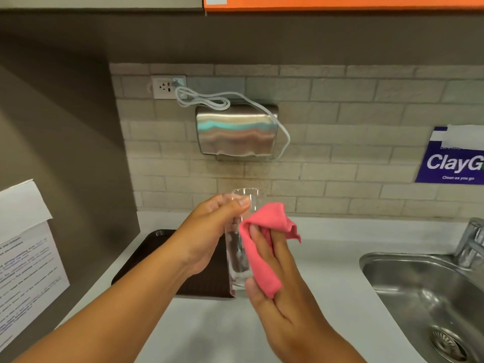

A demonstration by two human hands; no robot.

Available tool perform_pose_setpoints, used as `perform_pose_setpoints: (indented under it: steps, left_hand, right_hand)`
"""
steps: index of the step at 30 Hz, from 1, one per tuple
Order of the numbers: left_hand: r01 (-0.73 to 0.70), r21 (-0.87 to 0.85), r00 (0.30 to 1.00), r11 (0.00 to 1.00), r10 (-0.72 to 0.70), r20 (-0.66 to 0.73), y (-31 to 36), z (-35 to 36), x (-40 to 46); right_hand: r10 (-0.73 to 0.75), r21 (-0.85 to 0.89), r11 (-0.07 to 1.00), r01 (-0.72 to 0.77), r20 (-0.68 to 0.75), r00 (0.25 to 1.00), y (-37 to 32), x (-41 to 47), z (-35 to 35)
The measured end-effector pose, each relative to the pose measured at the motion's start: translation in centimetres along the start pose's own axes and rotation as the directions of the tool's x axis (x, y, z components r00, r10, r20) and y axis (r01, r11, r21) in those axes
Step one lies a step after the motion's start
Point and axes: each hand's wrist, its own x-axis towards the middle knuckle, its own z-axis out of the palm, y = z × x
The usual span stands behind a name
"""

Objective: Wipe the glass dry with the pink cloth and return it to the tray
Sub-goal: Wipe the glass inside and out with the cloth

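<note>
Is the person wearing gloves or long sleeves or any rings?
No. The left hand and the right hand are both bare, with no gloves, rings or watch showing. Both forearms are uncovered as far as the picture reaches, so no sleeve is visible. The fingernails look short and unpainted.

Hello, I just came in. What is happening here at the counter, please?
A person is drying a clear glass over the white counter. The left hand grips the glass near its rim and holds it upright in the air. The right hand presses a pink cloth against the side of the glass. The dark brown tray lies on the counter behind the hands; the glass is not yet back on it. A steel sink is at the right.
</note>
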Motion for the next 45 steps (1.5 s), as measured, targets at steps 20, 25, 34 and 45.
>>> perform_pose_setpoints:
  steps: [20,25,34,45]
  left_hand:
    - [0.122,-0.102,0.992,0.987,-0.126,-0.029,-1.5,-0.8,1.1]
    - [0.09,-0.091,0.996,0.992,-0.087,0.032,-2.6,-0.7,1.2]
    - [0.05,-0.074,0.998,0.996,-0.047,0.042,-2.6,-1.0,1.8]
    - [0.138,-0.22,0.99,0.966,-0.142,-0.004,-3.0,-2.2,2.5]
  right_hand:
    - [-0.022,-0.013,1.0,0.022,-0.002,1.0,0.7,-0.2,1.1]
    - [0.035,-0.022,0.999,-0.035,-0.028,0.999,0.5,2.3,0.2]
    - [0.297,0.597,0.768,-0.232,-0.011,0.955,1.1,4.0,-0.6]
    - [0.027,-0.137,0.991,-0.013,0.095,0.995,1.4,-0.3,1.9]
